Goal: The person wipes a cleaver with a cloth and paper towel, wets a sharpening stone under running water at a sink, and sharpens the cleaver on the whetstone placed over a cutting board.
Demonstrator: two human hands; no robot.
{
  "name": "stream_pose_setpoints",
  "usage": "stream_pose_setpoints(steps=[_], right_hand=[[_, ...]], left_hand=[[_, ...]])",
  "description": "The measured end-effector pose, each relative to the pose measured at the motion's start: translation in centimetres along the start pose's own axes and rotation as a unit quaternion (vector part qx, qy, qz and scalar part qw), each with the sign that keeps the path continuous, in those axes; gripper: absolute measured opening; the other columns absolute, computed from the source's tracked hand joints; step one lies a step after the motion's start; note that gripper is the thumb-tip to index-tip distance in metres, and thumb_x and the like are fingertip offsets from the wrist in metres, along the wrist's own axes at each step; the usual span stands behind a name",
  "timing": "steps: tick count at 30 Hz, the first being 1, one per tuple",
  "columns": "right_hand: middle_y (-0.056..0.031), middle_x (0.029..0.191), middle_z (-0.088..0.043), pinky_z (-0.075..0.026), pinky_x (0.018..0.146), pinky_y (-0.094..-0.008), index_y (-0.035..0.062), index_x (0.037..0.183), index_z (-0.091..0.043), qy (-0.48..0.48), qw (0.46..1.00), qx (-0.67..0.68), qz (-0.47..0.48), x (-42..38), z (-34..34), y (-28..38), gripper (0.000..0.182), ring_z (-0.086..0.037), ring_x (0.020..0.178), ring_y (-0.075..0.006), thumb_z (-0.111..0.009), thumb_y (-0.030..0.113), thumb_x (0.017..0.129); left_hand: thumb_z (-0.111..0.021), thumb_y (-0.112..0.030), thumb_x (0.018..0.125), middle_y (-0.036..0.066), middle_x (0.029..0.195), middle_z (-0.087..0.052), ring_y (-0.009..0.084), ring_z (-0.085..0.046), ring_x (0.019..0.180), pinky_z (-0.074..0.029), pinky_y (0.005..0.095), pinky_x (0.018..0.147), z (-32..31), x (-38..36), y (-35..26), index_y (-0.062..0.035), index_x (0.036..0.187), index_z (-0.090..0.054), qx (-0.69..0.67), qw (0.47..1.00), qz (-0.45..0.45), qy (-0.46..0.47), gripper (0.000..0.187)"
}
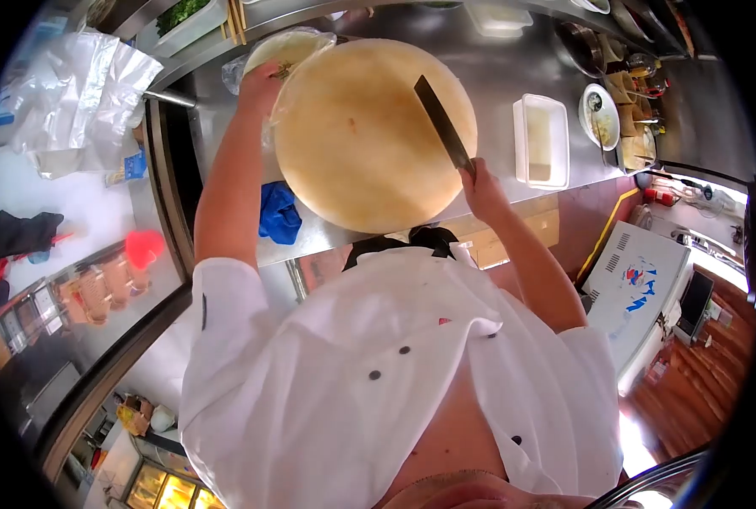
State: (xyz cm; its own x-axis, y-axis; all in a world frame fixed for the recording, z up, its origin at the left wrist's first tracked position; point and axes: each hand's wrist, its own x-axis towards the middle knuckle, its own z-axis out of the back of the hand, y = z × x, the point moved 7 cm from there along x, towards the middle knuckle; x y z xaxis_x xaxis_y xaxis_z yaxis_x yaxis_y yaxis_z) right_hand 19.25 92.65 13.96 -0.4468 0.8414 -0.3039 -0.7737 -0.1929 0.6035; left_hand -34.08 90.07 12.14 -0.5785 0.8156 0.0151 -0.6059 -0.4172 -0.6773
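The cleaver [444,125] is held over the right side of the round board [352,140] by the right hand [484,193], its fingers clamped around the handle near the board's edge. The blade is angled up and away from the body, seemingly so that it is kept ready while the other arm is used; whether the board is touched by it cannot be told. The left hand [262,87] is extended to the plastic-lined bowl [303,51] just beside the board's upper left edge, its fingers placed at the small shredded pieces [284,71]. How far these fingers are closed cannot be told, as they are partly hidden. The bowl is probably set so close in order that its contents can be reached with little travel.

The board is broad, thick and pale, its matte, wood-like face marked by brownish stains. Against it, the dark, straight-edged blade is seen as long and narrow. The bowl is wrapped in thin, crinkled, transparent plastic [233,75]. The counter [498,89] is made of smooth, reflective metal. On it, a blue cloth [279,213] is bunched in soft folds beside the board, perhaps kept there for wiping. To the right, a rectangular white tub [521,144] with rounded corners is placed, and beyond it a round white bowl [589,106] is seen with pale food inside.
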Motion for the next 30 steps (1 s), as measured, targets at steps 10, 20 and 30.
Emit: stream_pose_setpoints(steps=[10, 20, 30], right_hand=[[-0.0268, 0.091, -0.069, -0.051, 0.073, -0.0597, 0.0036, 0.119, -0.048, -0.007, 1.0, 0.001, 0.008, -0.2, -0.5, 0.2, 0.032, -0.065, 0.085, -0.0522, -0.055, 0.032, 0.106], [-0.0249, 0.091, -0.07, -0.052, 0.07, -0.0587, 0.0044, 0.122, -0.047, -0.011, 0.999, -0.027, 0.022, -0.1, -0.9, 1.1, 0.032, -0.066, 0.083, -0.0509, -0.055, 0.031, 0.106], [-0.0251, 0.091, -0.07, -0.052, 0.071, -0.0576, 0.0042, 0.125, -0.047, 0.0, 1.0, -0.022, -0.011, 0.2, -0.5, 1.3, 0.034, -0.066, 0.084, -0.0507, -0.055, 0.032, 0.106]], left_hand=[[-0.065, -0.031, 0.096, 0.014, 0.104, -0.076, 0.0366, -0.072, 0.095, -0.056, 0.0449, 0.088, 5.0, -4.7, 8.2, -0.0071, 0.107, -0.075, -0.05, 0.994, 0.07, -0.062, 0.028], [-0.065, -0.042, 0.095, 0.025, 0.119, -0.066, 0.0424, -0.062, 0.115, -0.05, 0.0522, 0.097, 3.1, -12.4, 9.9, -0.002, 0.116, -0.065, 0.106, 0.989, 0.081, -0.07, 0.045], [-0.057, -0.038, 0.092, 0.03, 0.114, -0.068, 0.0463, -0.064, 0.111, -0.051, 0.0548, 0.098, -0.5, -1.3, 13.5, 0.0006, 0.108, -0.071, 0.222, 0.97, 0.099, 0.029, 0.044]])
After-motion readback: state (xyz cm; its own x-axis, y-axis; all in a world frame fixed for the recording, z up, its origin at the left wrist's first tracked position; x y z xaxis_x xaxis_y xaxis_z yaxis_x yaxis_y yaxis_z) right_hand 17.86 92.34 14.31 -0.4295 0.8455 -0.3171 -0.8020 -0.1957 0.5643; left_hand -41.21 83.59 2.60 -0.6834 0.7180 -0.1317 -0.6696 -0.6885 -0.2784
